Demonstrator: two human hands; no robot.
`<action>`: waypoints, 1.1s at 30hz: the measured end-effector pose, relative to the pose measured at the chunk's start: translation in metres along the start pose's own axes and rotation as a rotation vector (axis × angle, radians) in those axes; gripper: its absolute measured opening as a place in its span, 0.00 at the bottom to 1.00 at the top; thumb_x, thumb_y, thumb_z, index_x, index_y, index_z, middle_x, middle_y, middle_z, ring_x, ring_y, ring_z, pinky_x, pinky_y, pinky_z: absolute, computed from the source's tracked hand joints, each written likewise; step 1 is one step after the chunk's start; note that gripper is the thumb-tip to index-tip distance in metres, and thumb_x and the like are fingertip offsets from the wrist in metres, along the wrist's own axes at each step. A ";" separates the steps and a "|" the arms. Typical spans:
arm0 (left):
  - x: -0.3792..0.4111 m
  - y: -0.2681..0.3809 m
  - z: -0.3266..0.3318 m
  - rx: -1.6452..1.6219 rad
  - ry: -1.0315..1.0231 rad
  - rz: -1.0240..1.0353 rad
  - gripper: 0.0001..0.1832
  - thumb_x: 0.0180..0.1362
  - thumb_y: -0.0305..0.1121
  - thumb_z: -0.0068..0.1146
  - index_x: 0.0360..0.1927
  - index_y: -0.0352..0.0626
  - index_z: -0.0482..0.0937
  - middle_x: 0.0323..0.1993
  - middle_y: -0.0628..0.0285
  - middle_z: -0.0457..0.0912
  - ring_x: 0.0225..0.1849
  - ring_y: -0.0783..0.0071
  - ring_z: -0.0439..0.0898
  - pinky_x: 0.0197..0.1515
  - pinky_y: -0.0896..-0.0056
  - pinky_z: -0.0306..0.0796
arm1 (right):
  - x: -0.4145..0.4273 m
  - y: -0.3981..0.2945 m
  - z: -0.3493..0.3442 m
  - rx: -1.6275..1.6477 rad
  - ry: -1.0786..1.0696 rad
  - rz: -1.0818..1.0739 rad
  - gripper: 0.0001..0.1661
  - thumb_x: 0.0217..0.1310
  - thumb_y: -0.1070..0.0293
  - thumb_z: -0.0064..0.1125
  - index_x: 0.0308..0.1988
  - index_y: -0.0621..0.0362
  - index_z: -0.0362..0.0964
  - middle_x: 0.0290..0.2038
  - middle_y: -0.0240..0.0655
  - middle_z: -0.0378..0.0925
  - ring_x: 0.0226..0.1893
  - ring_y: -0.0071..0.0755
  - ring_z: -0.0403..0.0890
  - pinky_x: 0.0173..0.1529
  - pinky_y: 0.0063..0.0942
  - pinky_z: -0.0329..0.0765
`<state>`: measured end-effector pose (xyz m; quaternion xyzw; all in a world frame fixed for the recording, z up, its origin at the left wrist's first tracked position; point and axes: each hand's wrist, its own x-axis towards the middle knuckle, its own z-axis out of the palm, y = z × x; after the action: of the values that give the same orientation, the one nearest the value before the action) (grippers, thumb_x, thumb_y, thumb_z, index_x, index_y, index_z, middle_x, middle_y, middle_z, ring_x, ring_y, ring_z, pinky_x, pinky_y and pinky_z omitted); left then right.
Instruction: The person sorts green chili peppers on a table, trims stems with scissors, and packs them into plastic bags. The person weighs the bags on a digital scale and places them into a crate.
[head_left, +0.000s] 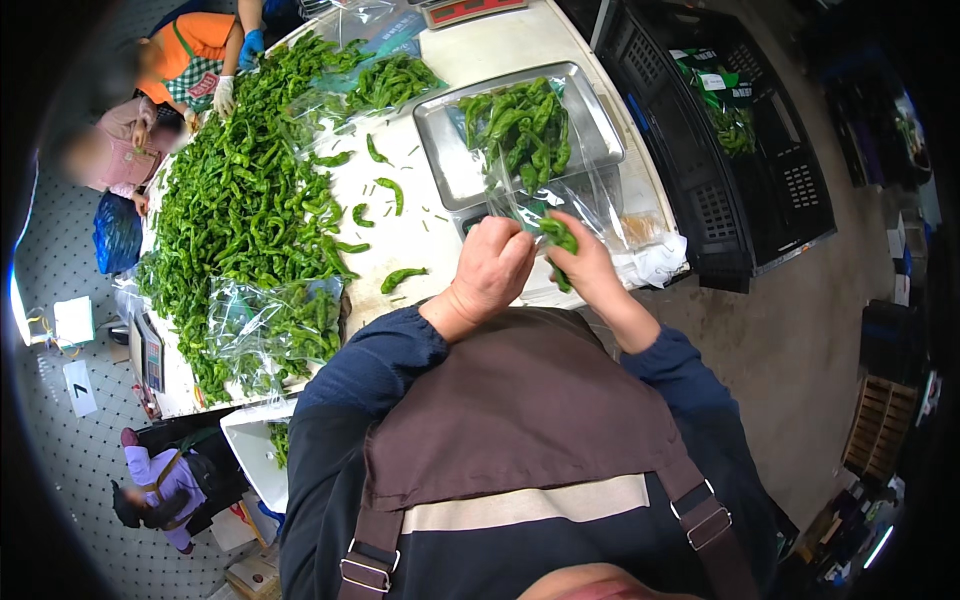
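Note:
A clear plastic bag (559, 142) part-filled with green peppers (529, 124) lies on a steel scale tray (435, 142), its mouth towards me. My left hand (491, 266) is closed in a fist at the bag's mouth and grips the film; the fingertips are hidden. Close beside it, my right hand (589, 262) holds a few green peppers (559, 232) at the bag's opening. Several loose peppers (390, 195) and bits of stem lie on the white table (442, 262) to the left of my hands.
A big heap of green peppers (232, 202) covers the table's left side. Another bag (274, 322) of peppers lies near its front edge. Two people (199, 60) (124, 150) work across the heap. Black crates (780, 150) stand at the right, and crumpled white film (660, 259) lies at the table edge.

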<state>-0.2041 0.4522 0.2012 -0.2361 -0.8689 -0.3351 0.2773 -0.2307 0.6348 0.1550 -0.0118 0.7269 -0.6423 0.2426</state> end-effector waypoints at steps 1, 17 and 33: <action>0.001 0.001 -0.002 0.006 -0.007 0.031 0.14 0.47 0.18 0.64 0.36 0.40 0.74 0.34 0.56 0.73 0.33 0.56 0.72 0.34 0.59 0.67 | 0.017 0.003 0.010 -0.168 0.029 -0.153 0.31 0.59 0.69 0.57 0.62 0.53 0.65 0.40 0.48 0.80 0.35 0.47 0.83 0.39 0.37 0.79; -0.009 -0.008 -0.022 -0.064 -0.026 0.007 0.16 0.44 0.22 0.68 0.37 0.41 0.75 0.36 0.56 0.74 0.34 0.57 0.74 0.35 0.62 0.67 | 0.061 -0.012 0.038 -0.900 0.254 -0.816 0.35 0.52 0.71 0.62 0.61 0.62 0.64 0.62 0.50 0.65 0.63 0.55 0.65 0.66 0.48 0.62; -0.074 -0.018 -0.053 -1.015 -0.403 -1.476 0.21 0.68 0.48 0.51 0.51 0.39 0.72 0.39 0.64 0.78 0.39 0.82 0.76 0.45 0.78 0.70 | -0.076 0.007 -0.085 -0.518 0.510 -0.521 0.16 0.55 0.81 0.57 0.46 0.65 0.69 0.41 0.40 0.73 0.40 0.35 0.75 0.46 0.31 0.72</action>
<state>-0.1433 0.3859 0.1784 0.2311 -0.5798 -0.7211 -0.3008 -0.1926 0.7403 0.1788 -0.0961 0.8731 -0.4612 -0.1254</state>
